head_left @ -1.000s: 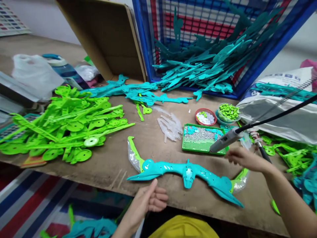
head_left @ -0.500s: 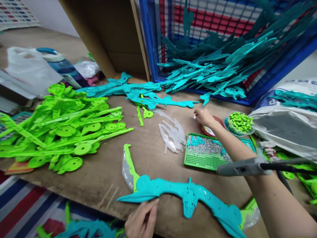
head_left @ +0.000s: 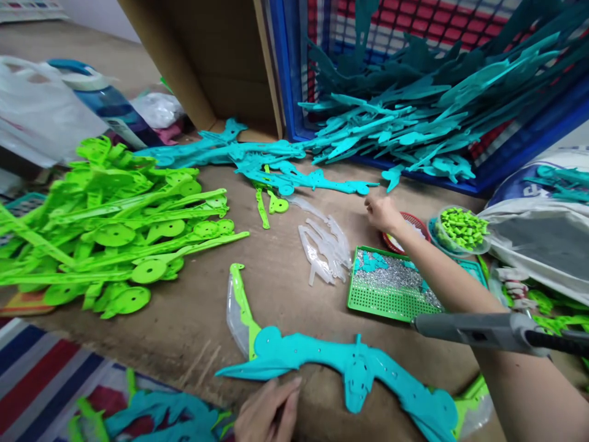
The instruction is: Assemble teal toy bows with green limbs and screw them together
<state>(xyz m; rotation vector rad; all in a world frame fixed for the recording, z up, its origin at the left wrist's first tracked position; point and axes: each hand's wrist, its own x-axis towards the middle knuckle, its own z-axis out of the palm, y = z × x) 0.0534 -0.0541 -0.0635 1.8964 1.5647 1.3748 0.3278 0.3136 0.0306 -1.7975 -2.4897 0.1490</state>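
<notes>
A teal plastic bow-shaped part point(head_left: 317, 350) lies across the front of the table, with green-and-clear tips point(head_left: 242, 313) on both ends. Just below its left limb, my left hand point(head_left: 267, 410) rests with fingers curled and thumb drawn in; nothing shows between them. My right hand point(head_left: 384, 215) is stretched out beside a small red basket point(head_left: 414, 224), its fingers pinched together. The small white piece seen at those fingertips earlier is hidden now. Nearer to me, a green perforated tray point(head_left: 381, 304) holds many small silvery bits and some teal pieces.
Green plastic parts point(head_left: 119, 233) are heaped on the left. Clear plastic pieces point(head_left: 324, 248) lie mid-table. A blue crate point(head_left: 288, 73) of teal parts stands behind, and a tub of small green pieces point(head_left: 462, 227) sits right. A grey tool point(head_left: 469, 330) crosses before my right forearm.
The view has shifted slightly. My right hand stays near the red basket, and the white piece at its fingertips no longer shows. My left hand remains below the bow-shaped part.
</notes>
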